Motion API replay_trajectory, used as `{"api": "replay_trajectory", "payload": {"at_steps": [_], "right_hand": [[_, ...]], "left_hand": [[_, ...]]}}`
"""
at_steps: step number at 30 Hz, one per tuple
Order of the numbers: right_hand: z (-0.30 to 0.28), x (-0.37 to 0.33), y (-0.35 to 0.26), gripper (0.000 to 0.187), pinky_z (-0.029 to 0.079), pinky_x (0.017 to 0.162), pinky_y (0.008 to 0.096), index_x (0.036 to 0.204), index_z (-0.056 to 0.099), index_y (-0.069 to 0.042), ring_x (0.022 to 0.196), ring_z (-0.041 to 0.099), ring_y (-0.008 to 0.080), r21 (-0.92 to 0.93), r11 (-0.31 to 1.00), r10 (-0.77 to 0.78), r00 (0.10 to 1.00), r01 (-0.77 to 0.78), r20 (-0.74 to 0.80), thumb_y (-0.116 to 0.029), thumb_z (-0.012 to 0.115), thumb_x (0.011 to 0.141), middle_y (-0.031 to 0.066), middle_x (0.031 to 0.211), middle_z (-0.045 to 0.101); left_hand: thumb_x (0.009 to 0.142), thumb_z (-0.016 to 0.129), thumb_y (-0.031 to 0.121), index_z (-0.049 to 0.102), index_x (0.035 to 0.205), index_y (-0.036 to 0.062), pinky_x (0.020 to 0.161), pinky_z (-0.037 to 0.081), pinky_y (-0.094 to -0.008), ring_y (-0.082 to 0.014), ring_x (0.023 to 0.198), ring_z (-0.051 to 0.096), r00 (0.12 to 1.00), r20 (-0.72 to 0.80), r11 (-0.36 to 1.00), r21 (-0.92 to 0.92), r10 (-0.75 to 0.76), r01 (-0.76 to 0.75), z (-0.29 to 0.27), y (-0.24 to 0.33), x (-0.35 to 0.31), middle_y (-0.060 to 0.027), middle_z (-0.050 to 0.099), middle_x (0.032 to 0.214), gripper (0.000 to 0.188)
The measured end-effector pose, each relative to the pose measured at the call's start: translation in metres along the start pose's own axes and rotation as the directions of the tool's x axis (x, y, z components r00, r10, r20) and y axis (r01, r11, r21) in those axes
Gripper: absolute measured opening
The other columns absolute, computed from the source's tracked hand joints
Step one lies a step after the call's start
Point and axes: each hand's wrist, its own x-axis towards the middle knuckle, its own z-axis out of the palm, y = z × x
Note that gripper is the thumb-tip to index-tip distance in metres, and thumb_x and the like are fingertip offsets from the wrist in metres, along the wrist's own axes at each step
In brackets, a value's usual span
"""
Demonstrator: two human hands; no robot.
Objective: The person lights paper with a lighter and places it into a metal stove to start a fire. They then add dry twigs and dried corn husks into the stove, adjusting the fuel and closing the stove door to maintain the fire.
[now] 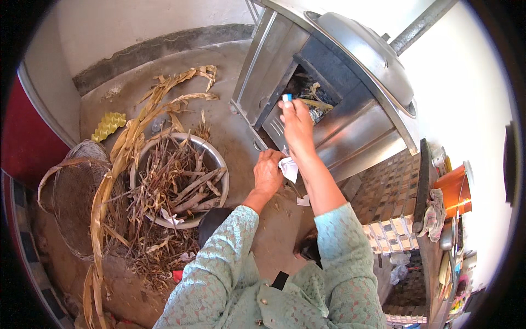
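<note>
My right hand is closed around a small blue and white lighter, its top showing above the fist. It is in front of the open firebox of a metal stove, where dry husks and crumpled scraps lie. Lower and to the left, my left hand is closed on a piece of white paper, which sticks out beside my right wrist. No flame can be made out.
A metal basin full of sticks and twigs stands on the left, with long dry corn stalks across its edge. Beside it are a wicker basket and a yellow tray piece. A lidded pot tops the stove; a brick counter stands right.
</note>
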Motion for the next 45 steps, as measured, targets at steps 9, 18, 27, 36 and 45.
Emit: {"api": "replay_trajectory", "payload": {"at_steps": [9, 18, 27, 36, 45], "right_hand": [[0.036, 0.021, -0.008, 0.028, 0.041, 0.091, 0.0405, 0.101, 0.052, 0.006, 0.106, 0.052, 0.0408, 0.043, 0.998, -0.049, 0.996, 0.046, 0.070, -0.021, 0.050, 0.093, 0.0278, 0.122, 0.046], [-0.097, -0.091, -0.060, 0.026, 0.042, 0.094, 0.0340, 0.116, 0.051, 0.004, 0.113, 0.054, 0.0263, 0.157, 0.969, -0.245, 0.843, 0.192, 0.479, -0.006, 0.050, 0.092, 0.0172, 0.127, 0.050], [-0.262, -0.273, 0.052, 0.021, 0.045, 0.078, 0.0286, 0.101, 0.053, 0.001, 0.084, 0.057, 0.0165, -0.245, 0.869, 0.395, 0.901, -0.430, -0.180, -0.015, 0.040, 0.098, 0.0091, 0.099, 0.060], [-0.255, -0.347, 0.056, 0.029, 0.037, 0.091, 0.0352, 0.107, 0.050, 0.002, 0.101, 0.051, 0.0252, -0.456, 0.760, 0.350, 0.883, -0.463, -0.313, -0.023, 0.041, 0.097, 0.0167, 0.109, 0.056], [-0.256, -0.319, 0.037, 0.028, 0.039, 0.091, 0.0410, 0.115, 0.049, 0.004, 0.103, 0.050, 0.0361, -0.720, 0.658, 0.216, 0.971, -0.221, -0.101, -0.012, 0.043, 0.094, 0.0211, 0.114, 0.052]], "left_hand": [[0.070, 0.058, -0.002, 0.061, 0.096, 0.0014, 0.079, 0.048, -0.0430, -0.0342, 0.096, 0.054, 0.999, -0.035, 0.995, 0.093, -0.023, 0.026, 0.026, -0.023, 0.016, -0.0142, 0.059, 0.098, 0.027], [0.074, 0.063, 0.010, 0.064, 0.092, 0.0041, 0.083, 0.047, -0.0422, -0.0351, 0.095, 0.054, 0.997, -0.043, 0.998, -0.018, -0.056, 0.056, 0.040, -0.025, 0.057, -0.0150, 0.058, 0.097, 0.020], [0.074, 0.060, 0.003, 0.064, 0.095, -0.0009, 0.080, 0.047, -0.0472, -0.0419, 0.093, 0.058, 0.987, -0.156, 0.996, -0.081, -0.036, 0.024, 0.045, -0.058, 0.102, -0.0225, 0.062, 0.093, 0.022], [0.072, 0.064, 0.001, 0.064, 0.091, -0.0003, 0.073, 0.050, -0.0420, -0.0396, 0.086, 0.062, 0.999, -0.018, 0.968, -0.249, 0.028, -0.032, 0.064, -0.049, 0.146, -0.0209, 0.064, 0.088, 0.018], [0.072, 0.069, 0.005, 0.065, 0.093, -0.0024, 0.071, 0.051, -0.0402, -0.0372, 0.084, 0.064, 0.991, 0.076, 0.942, -0.327, 0.111, -0.081, 0.080, -0.051, 0.209, -0.0222, 0.065, 0.086, 0.023]]}}
